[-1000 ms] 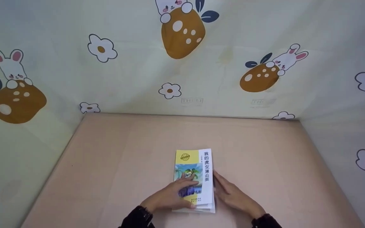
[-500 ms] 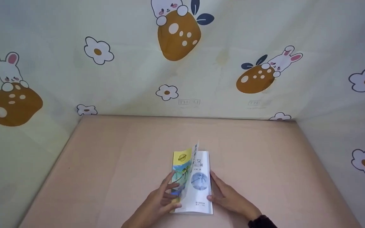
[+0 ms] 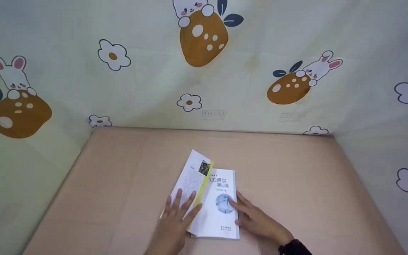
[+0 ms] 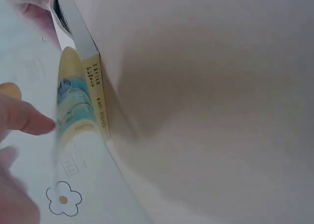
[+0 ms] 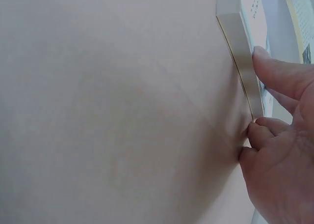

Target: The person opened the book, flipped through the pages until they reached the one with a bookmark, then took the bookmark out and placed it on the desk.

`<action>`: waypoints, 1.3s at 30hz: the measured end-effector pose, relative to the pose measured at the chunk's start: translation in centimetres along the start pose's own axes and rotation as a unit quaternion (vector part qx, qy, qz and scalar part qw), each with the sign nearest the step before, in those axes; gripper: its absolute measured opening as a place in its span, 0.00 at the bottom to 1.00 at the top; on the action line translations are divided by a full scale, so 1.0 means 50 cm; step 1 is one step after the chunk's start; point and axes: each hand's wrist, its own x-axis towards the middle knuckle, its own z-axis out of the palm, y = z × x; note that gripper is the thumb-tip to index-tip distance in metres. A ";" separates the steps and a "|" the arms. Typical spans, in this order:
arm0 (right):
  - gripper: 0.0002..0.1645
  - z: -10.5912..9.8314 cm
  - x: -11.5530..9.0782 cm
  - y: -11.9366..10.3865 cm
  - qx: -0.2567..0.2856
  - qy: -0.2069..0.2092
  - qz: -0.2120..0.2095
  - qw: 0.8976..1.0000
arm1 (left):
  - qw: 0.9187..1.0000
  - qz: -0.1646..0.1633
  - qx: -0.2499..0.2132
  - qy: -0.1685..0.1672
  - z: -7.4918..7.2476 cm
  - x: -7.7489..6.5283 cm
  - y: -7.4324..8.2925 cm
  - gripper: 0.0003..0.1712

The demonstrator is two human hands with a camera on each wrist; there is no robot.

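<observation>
In the head view a paperback book (image 3: 218, 226) lies on the table with its front cover (image 3: 193, 173) turned to the left, showing a printed flap with a small photo. My left hand (image 3: 175, 223) presses on that cover with fingers spread and straight. At the book's right edge my right hand (image 3: 260, 219) holds it, the index finger reaching over the white title page with its round blue picture. The right wrist view shows the thumb on the page block (image 5: 243, 52) and other fingers curled against its side. A yellow spine (image 4: 95, 96) and the bent cover appear in the left wrist view.
The tan tabletop (image 3: 278, 166) surrounds the book. Pale fabric walls (image 3: 147, 81) printed with rabbits, orange fruit and flowers stand at the back and both sides.
The front cover has gone from closed to swung over to the left, exposing the title page. My left hand has moved left with it; the right has stayed by the right edge.
</observation>
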 end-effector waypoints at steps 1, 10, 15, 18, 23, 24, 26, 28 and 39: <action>0.37 0.000 0.001 0.000 0.000 -0.001 0.002 1.000 | 0.999 0.005 -0.010 -0.033 0.001 0.003 0.003 0.47; 0.34 -0.001 0.004 -0.017 -0.011 0.008 -0.008 1.000 | 0.966 -0.097 -0.053 -0.234 0.025 0.038 0.042 0.35; 0.41 -0.001 0.005 -0.019 -0.002 0.002 -0.007 1.000 | 0.963 -0.126 -0.032 -0.237 0.037 0.055 0.055 0.26; 0.48 0.003 0.005 -0.016 0.008 0.001 -0.004 1.000 | 0.966 -0.119 -0.001 -0.229 0.045 0.064 0.060 0.30; 0.55 0.007 0.001 -0.012 0.004 -0.006 -0.017 1.000 | 0.962 -0.122 0.079 -0.233 0.059 0.078 0.081 0.37; 0.56 0.008 0.001 -0.011 0.004 -0.010 -0.023 1.000 | 0.959 -0.125 0.097 -0.236 0.063 0.079 0.087 0.38; 0.56 0.008 0.001 -0.011 0.009 -0.014 -0.032 0.999 | 0.954 -0.132 0.124 -0.240 0.069 0.082 0.097 0.40; 0.56 0.007 0.001 -0.010 0.013 -0.015 -0.038 0.999 | 0.950 -0.137 0.141 -0.243 0.074 0.085 0.106 0.41; 0.57 0.001 0.004 -0.011 0.012 -0.039 -0.032 0.999 | 0.945 -0.110 0.121 -0.283 0.062 0.084 0.105 0.29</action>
